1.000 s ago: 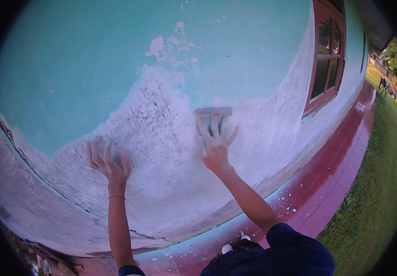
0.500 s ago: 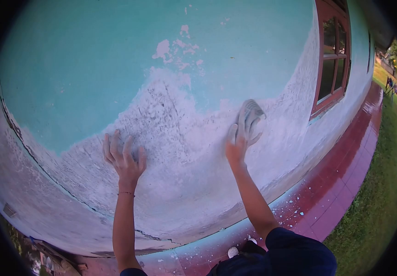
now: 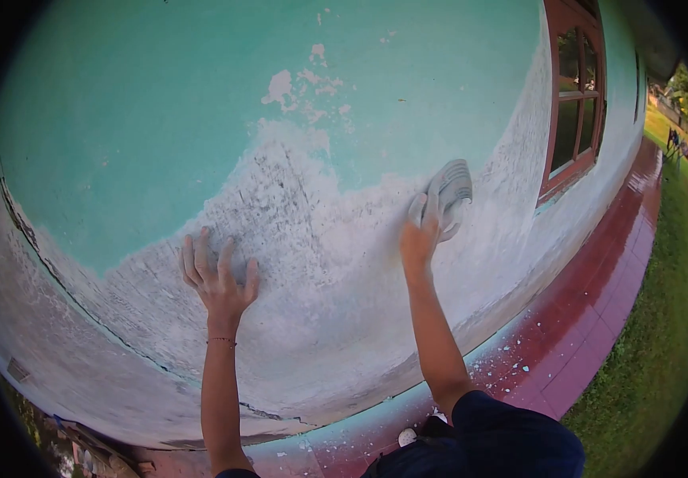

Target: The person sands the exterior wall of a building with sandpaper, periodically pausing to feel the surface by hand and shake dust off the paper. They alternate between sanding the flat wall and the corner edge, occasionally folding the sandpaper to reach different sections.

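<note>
My right hand (image 3: 421, 235) holds a grey sheet of sandpaper (image 3: 457, 183) with printing on its back, pressed against the wall (image 3: 161, 119). The sheet lies just under the edge of the turquoise paint, on the bare whitish area (image 3: 352, 239). Dust whitens the fingers of that hand. Further left, my left hand (image 3: 218, 279) rests on the scraped patch with its fingers spread and nothing in it. A thin bracelet (image 3: 221, 340) circles the left wrist. Above the scraped patch, pale flaked spots (image 3: 280, 86) show in the turquoise paint.
A brown-framed window (image 3: 575, 111) is set in the wall on the right. Red tiles (image 3: 551, 342) with paint flakes run along the wall's foot, with grass (image 3: 639, 374) beyond. A long crack (image 3: 81, 299) crosses the lower left wall. Wooden pieces (image 3: 93, 446) lie at the bottom left.
My right hand has moved a little up and to the right with the sandpaper. My left hand stays in nearly the same place on the wall.
</note>
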The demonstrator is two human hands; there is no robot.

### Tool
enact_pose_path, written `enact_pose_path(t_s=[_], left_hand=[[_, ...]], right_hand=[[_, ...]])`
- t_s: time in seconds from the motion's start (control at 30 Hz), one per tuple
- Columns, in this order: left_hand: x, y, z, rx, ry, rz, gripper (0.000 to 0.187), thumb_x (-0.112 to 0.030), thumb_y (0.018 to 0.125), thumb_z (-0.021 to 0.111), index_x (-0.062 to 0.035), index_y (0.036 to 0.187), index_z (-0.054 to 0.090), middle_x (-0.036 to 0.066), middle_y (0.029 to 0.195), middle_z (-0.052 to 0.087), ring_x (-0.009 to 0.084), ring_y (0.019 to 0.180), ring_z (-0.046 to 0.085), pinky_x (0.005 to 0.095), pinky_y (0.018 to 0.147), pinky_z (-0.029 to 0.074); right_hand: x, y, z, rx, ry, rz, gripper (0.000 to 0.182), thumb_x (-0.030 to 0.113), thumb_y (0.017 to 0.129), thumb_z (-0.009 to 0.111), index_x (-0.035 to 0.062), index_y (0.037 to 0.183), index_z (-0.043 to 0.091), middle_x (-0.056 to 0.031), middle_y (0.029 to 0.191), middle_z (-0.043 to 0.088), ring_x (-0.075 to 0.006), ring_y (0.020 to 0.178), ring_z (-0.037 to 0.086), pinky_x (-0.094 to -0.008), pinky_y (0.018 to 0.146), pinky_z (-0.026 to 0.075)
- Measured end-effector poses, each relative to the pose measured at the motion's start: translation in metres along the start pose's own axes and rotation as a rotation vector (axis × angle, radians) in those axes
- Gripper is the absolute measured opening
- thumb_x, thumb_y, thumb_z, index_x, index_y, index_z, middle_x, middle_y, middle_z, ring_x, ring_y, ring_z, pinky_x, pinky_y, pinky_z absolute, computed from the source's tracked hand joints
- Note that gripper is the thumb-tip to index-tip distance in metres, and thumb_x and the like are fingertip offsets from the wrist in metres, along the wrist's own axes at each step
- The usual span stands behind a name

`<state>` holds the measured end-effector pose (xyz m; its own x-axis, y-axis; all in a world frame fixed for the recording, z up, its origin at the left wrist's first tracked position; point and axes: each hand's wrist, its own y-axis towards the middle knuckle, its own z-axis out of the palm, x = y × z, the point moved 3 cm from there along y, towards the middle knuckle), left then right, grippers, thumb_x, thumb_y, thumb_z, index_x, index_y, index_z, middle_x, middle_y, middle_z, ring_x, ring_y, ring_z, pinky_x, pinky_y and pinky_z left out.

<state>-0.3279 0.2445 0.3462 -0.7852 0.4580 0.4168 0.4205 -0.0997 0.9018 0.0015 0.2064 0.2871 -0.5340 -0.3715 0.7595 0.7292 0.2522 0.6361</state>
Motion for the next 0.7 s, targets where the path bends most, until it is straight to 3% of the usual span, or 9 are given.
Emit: enact_pose_path(t_s=[0.07, 0.13, 0.23, 0.3, 0.37, 0.47, 0.5, 0.63, 0.7], left_hand=[[0.003, -0.002, 0.000, 0.009, 0.012, -0.014, 0.050, -0.032, 0.092, 0.064, -0.0120, 0.136, 0.051, 0.018, 0.154, 0.041, 0.0430, 0.146, 0.028, 0.0551, 0.115, 0.022], [0.006, -0.007, 0.000, 0.020, 0.025, -0.021, 0.050, -0.033, 0.092, 0.064, -0.0120, 0.136, 0.051, 0.018, 0.154, 0.040, 0.0429, 0.146, 0.028, 0.0551, 0.115, 0.022], [0.009, -0.011, -0.001, 0.036, 0.024, -0.016, 0.050, -0.035, 0.092, 0.064, -0.0131, 0.136, 0.051, 0.017, 0.154, 0.040, 0.0428, 0.146, 0.028, 0.0550, 0.116, 0.022], [0.006, -0.007, 0.000, 0.026, 0.021, -0.043, 0.051, -0.038, 0.091, 0.064, -0.0154, 0.135, 0.052, 0.016, 0.154, 0.041, 0.0424, 0.146, 0.028, 0.0549, 0.117, 0.023], [-0.002, -0.001, 0.000, 0.032, 0.028, -0.022, 0.051, -0.038, 0.091, 0.064, -0.0151, 0.135, 0.052, 0.017, 0.154, 0.041, 0.0424, 0.147, 0.028, 0.0550, 0.117, 0.023], [-0.003, 0.000, 0.001, 0.029, 0.028, -0.023, 0.052, -0.039, 0.090, 0.065, -0.0148, 0.134, 0.052, 0.017, 0.154, 0.040, 0.0426, 0.147, 0.027, 0.0555, 0.117, 0.022], [-0.002, -0.001, 0.001, 0.029, 0.023, -0.026, 0.052, -0.039, 0.090, 0.065, -0.0147, 0.134, 0.052, 0.017, 0.154, 0.040, 0.0427, 0.147, 0.027, 0.0557, 0.117, 0.022], [0.007, -0.010, 0.003, 0.047, 0.027, -0.027, 0.053, -0.040, 0.089, 0.066, -0.0151, 0.134, 0.052, 0.017, 0.155, 0.040, 0.0428, 0.147, 0.027, 0.0566, 0.117, 0.021], [0.011, -0.011, 0.002, 0.022, 0.008, -0.030, 0.052, -0.040, 0.090, 0.066, -0.0152, 0.133, 0.052, 0.017, 0.155, 0.040, 0.0426, 0.147, 0.027, 0.0569, 0.117, 0.021]], right_hand=[[0.057, -0.031, 0.025, 0.052, -0.197, -0.216, 0.051, 0.022, 0.106, 0.043, 0.0189, 0.157, 0.042, -0.0218, 0.166, 0.025, -0.0486, 0.154, 0.009, -0.0708, 0.116, -0.005], [0.094, -0.065, 0.039, 0.358, -0.251, -0.474, 0.052, 0.020, 0.105, 0.046, 0.0201, 0.157, 0.042, -0.0204, 0.167, 0.023, -0.0498, 0.154, 0.006, -0.0715, 0.115, -0.005], [0.076, -0.036, 0.017, 0.301, -0.366, -0.390, 0.053, 0.021, 0.105, 0.045, 0.0217, 0.158, 0.041, -0.0188, 0.168, 0.022, -0.0473, 0.155, 0.006, -0.0717, 0.115, -0.006], [0.024, 0.000, -0.009, 0.049, -0.324, -0.091, 0.050, 0.029, 0.109, 0.037, 0.0155, 0.157, 0.041, -0.0173, 0.167, 0.027, -0.0441, 0.155, 0.010, -0.0676, 0.117, -0.006], [-0.018, 0.015, -0.029, -0.017, -0.150, 0.218, 0.052, 0.034, 0.110, 0.039, 0.0079, 0.154, 0.044, -0.0205, 0.164, 0.032, -0.0426, 0.155, 0.012, -0.0638, 0.118, -0.003], [0.006, -0.015, 0.016, 0.053, 0.192, 0.104, 0.050, 0.028, 0.109, 0.042, 0.0087, 0.154, 0.044, -0.0231, 0.163, 0.031, -0.0435, 0.155, 0.011, -0.0644, 0.119, -0.002], [0.056, -0.032, 0.024, 0.046, -0.172, -0.148, 0.051, 0.022, 0.106, 0.047, 0.0111, 0.155, 0.044, -0.0256, 0.163, 0.031, -0.0441, 0.155, 0.010, -0.0676, 0.117, -0.002], [0.095, -0.062, 0.043, 0.367, -0.286, -0.561, 0.060, 0.026, 0.099, 0.057, 0.0214, 0.157, 0.043, -0.0188, 0.167, 0.025, -0.0453, 0.155, 0.010, -0.0723, 0.115, -0.004], [0.069, -0.036, 0.018, 0.208, -0.309, -0.330, 0.055, 0.024, 0.101, 0.054, 0.0223, 0.155, 0.046, -0.0171, 0.166, 0.029, -0.0461, 0.154, 0.014, -0.0724, 0.114, -0.002]])
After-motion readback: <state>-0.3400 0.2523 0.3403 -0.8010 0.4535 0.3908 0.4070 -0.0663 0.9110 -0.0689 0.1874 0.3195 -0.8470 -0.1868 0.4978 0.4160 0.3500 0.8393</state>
